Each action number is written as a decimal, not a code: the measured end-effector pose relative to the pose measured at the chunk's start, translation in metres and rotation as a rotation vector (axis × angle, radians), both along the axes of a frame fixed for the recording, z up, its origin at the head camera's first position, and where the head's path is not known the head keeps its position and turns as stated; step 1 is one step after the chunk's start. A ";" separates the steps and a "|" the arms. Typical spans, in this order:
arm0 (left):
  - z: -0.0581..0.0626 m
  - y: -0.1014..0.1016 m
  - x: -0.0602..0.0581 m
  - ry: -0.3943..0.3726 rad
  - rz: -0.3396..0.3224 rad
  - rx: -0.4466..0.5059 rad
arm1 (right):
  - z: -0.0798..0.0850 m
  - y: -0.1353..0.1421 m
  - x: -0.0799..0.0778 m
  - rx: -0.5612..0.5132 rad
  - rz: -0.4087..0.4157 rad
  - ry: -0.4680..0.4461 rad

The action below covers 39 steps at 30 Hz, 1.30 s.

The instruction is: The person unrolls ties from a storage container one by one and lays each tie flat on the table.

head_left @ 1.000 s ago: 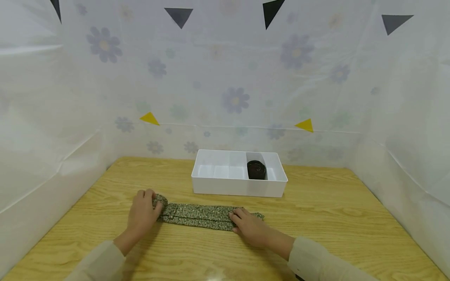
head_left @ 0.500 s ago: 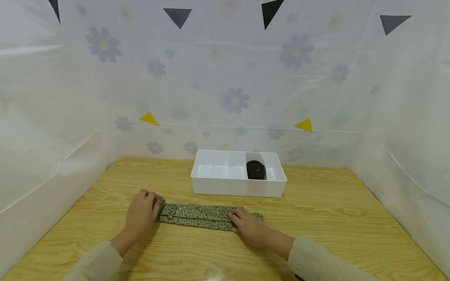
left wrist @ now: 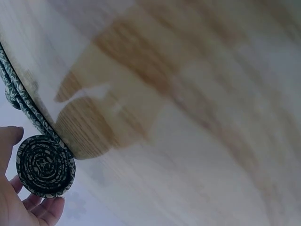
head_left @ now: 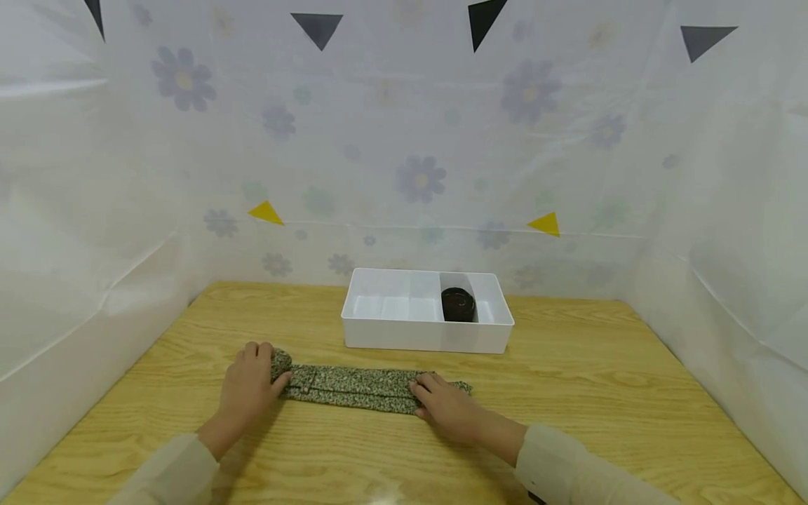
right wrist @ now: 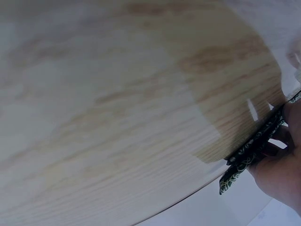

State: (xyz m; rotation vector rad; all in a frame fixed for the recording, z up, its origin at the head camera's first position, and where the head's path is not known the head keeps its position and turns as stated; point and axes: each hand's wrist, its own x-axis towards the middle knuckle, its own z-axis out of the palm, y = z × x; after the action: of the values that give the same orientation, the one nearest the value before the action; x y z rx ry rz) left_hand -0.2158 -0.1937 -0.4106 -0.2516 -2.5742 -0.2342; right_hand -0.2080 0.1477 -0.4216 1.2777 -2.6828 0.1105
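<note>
The tie [head_left: 362, 384] stretches from the left hand [head_left: 248, 382], curled round its roll [left wrist: 45, 166], to the right hand [head_left: 448, 410], resting on it; whether that pinches, I cannot tell.

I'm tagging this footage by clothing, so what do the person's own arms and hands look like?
The left sleeve and right sleeve are long, plain and pale beige. A small dark strip shows under the right one at the picture's lower edge; too little is visible to tell what it is. The left hand and right hand are ungloved.
</note>
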 end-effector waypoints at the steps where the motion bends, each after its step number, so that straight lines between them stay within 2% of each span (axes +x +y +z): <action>1: 0.000 -0.001 0.000 -0.011 0.001 0.004 | 0.000 0.000 0.000 0.000 0.000 0.001; 6: 0.000 -0.006 -0.003 -0.074 0.007 0.047 | 0.006 -0.003 0.003 0.023 -0.046 -0.054; 12: 0.003 -0.011 -0.005 -0.144 0.013 0.105 | 0.009 -0.004 0.005 0.058 -0.080 -0.073; 24: 0.006 -0.020 -0.004 -0.230 0.048 0.200 | 0.008 -0.005 0.006 0.049 -0.073 -0.054; 30: 0.008 -0.024 -0.002 -0.174 0.040 0.228 | 0.007 -0.005 0.005 0.045 -0.081 -0.056; 39: 0.008 -0.025 -0.004 0.041 -0.017 0.155 | 0.006 -0.005 0.004 0.046 -0.077 -0.050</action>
State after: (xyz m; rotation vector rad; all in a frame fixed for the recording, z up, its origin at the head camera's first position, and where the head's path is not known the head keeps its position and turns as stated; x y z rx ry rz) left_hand -0.2195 -0.2187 -0.4029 -0.2180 -2.4984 -0.4285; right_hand -0.2037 0.1428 -0.4158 1.1979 -2.7886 0.0718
